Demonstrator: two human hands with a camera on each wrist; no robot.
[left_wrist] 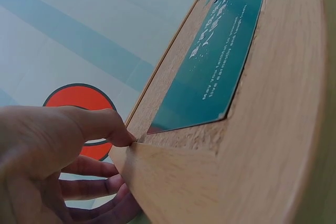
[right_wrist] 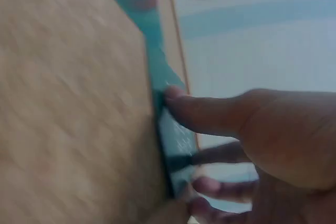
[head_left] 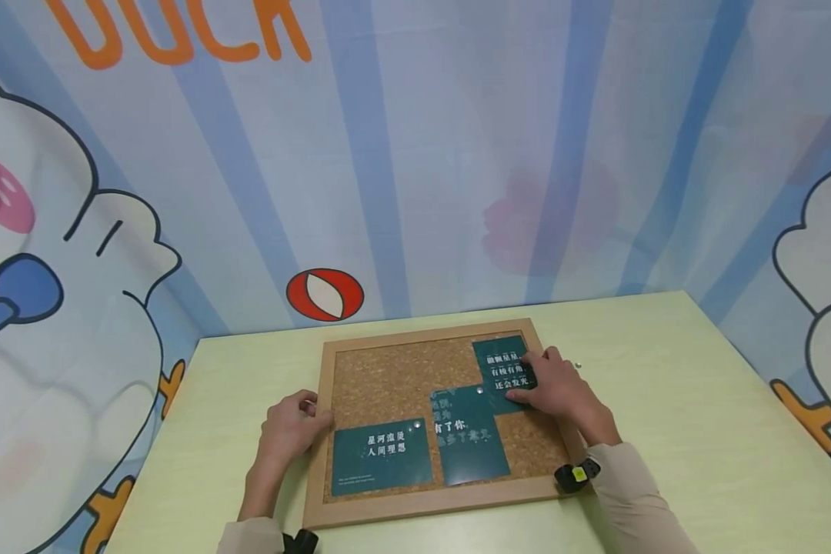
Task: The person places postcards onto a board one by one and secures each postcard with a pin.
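A wood-framed corkboard [head_left: 402,373] lies on the table, bearing three dark green cards with white writing. My left hand [head_left: 291,431] grips the frame's left side, thumb on top and fingers at the outer edge, as the left wrist view also shows. Beside it is the wide lower-left card [head_left: 381,458]. My right hand [head_left: 561,388] rests on the upper-right card [head_left: 496,362], its thumb and fingers spread over the card's right part. The middle card [head_left: 471,446] touches or slightly overlaps that card's lower-left corner; I cannot tell which.
One shiny pushpin [head_left: 417,425] is on the lower-left card and another pushpin [head_left: 480,390] tops the middle card. A tiny shiny object [head_left: 578,365] lies right of the board on the pale table [head_left: 679,392]. A printed cloth backdrop [head_left: 450,154] rises behind.
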